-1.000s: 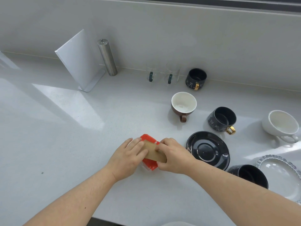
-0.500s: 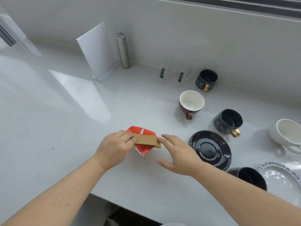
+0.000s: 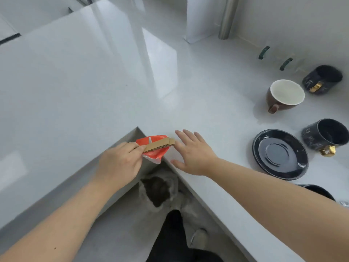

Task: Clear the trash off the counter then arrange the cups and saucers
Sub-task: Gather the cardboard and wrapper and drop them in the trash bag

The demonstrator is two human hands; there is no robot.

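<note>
no readable text, label or number anywhere; the dark cups' pale markings are too blurred.

We see a strip of brown cardboard (image 3: 158, 146) lying across a crumpled red and white wrapper (image 3: 155, 153), both pinched together at the strip's left end and held over the inner corner of the counter (image 3: 188, 87), above the gap. On the counter to the right, a brown cup (image 3: 285, 95) with a white inside stands upright, handle toward us. Behind it stands a black cup (image 3: 323, 79) with a gold handle; a second black cup (image 3: 326, 135) sits just beside a bare black saucer (image 3: 279, 154). Two clear glass cups (image 3: 275, 57) with green handles stand by the wall.
</note>
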